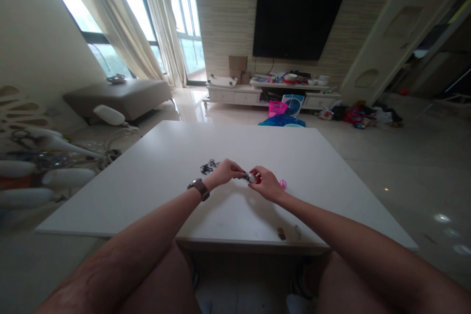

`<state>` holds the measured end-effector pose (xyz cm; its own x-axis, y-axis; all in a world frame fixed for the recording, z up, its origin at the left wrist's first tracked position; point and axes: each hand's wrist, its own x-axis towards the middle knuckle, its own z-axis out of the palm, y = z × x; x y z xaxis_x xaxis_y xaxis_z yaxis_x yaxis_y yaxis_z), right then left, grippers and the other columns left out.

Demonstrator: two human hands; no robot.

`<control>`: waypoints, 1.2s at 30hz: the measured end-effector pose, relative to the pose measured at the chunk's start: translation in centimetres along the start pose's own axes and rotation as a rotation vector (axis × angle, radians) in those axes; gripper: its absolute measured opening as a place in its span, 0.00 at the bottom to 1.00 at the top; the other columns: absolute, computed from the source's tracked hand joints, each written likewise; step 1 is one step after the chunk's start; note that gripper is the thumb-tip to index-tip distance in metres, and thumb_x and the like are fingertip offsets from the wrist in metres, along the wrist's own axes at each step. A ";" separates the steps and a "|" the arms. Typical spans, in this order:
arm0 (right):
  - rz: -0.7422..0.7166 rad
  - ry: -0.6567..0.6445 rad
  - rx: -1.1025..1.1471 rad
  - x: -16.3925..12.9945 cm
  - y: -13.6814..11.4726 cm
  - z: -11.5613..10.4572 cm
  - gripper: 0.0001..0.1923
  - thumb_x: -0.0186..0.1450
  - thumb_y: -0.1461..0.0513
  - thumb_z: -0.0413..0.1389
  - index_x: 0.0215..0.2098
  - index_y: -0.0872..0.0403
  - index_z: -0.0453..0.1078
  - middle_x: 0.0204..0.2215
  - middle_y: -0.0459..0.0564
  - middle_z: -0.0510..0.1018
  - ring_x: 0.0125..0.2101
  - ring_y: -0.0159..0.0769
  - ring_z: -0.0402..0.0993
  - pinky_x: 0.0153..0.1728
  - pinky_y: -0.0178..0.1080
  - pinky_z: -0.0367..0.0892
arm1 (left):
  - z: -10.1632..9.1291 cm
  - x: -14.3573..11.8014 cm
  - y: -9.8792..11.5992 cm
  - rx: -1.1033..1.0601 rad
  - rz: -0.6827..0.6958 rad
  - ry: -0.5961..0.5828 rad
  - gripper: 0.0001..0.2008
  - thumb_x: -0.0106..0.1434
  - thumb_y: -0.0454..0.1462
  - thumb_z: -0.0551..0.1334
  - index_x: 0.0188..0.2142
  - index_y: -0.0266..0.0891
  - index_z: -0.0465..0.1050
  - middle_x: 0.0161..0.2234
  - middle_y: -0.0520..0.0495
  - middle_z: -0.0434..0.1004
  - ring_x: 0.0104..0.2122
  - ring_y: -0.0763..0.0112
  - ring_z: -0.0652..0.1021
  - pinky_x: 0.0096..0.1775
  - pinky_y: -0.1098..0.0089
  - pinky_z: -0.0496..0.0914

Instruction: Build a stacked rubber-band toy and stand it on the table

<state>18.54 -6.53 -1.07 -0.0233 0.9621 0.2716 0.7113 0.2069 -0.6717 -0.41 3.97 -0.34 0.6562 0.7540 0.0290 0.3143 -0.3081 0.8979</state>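
Both my hands meet above the middle of a white table [154, 176]. My left hand [225, 171], with a brown watch on its wrist, pinches one end of a small dark-and-silver object [250, 176]. My right hand [268, 184] grips the other end of it, and something red shows under its fingers. What the small object is cannot be made out. A pile of small black pieces [208, 166] lies on the table just left of my left hand. A small pink item [283, 184] sits right beside my right hand.
Two tiny items [281, 233] lie near the table's front edge. Beyond the table stand a blue bag [281, 121], a pink basket [276, 107], a low TV cabinet [235, 94] under a wall TV [294, 24], and a grey bench [121, 98] at left.
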 end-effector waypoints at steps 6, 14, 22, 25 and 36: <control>0.022 0.011 0.017 -0.2 -0.1 0.0 0.13 0.55 0.64 0.63 0.39 0.51 0.72 0.36 0.47 0.78 0.32 0.33 0.72 0.35 0.36 0.67 | 0.1 -0.3 0.3 -0.057 0.025 -0.047 0.09 0.55 0.37 0.69 0.33 0.33 0.81 0.29 0.44 0.83 0.30 0.69 0.79 0.36 0.69 0.71; 0.003 -0.006 0.048 -0.4 -0.8 0.0 0.12 0.56 0.63 0.63 0.39 0.52 0.73 0.36 0.47 0.78 0.32 0.33 0.72 0.35 0.35 0.67 | 0.7 -0.5 0.1 -0.323 -0.149 -0.055 0.16 0.49 0.40 0.75 0.30 0.33 0.75 0.29 0.44 0.81 0.31 0.70 0.79 0.35 0.69 0.75; 0.011 0.016 0.036 -0.2 -0.5 0.0 0.13 0.56 0.64 0.64 0.40 0.52 0.72 0.36 0.47 0.78 0.32 0.32 0.73 0.35 0.35 0.68 | 0.1 -0.4 0.4 -0.366 -0.090 -0.128 0.15 0.51 0.40 0.74 0.34 0.31 0.79 0.31 0.43 0.82 0.31 0.72 0.78 0.41 0.67 0.73; 0.013 0.022 0.038 -0.2 -0.4 -0.1 0.13 0.56 0.64 0.64 0.39 0.52 0.72 0.36 0.47 0.78 0.31 0.32 0.73 0.35 0.35 0.68 | -0.4 -0.5 0.7 -0.363 -0.073 -0.162 0.14 0.50 0.37 0.73 0.36 0.31 0.80 0.34 0.42 0.83 0.34 0.71 0.79 0.43 0.67 0.72; -0.041 0.018 0.072 -0.5 -0.9 0.1 0.14 0.55 0.64 0.65 0.40 0.51 0.73 0.36 0.46 0.78 0.32 0.33 0.74 0.35 0.36 0.70 | -0.2 -0.8 0.9 -0.230 -0.053 -0.023 0.15 0.49 0.39 0.75 0.33 0.32 0.79 0.29 0.42 0.82 0.31 0.67 0.80 0.37 0.67 0.73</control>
<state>17.86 -7.19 -0.72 -0.0385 0.9493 0.3122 0.6579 0.2592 -0.7071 -0.77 3.18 0.53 0.6591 0.7515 -0.0279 0.1859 -0.1269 0.9743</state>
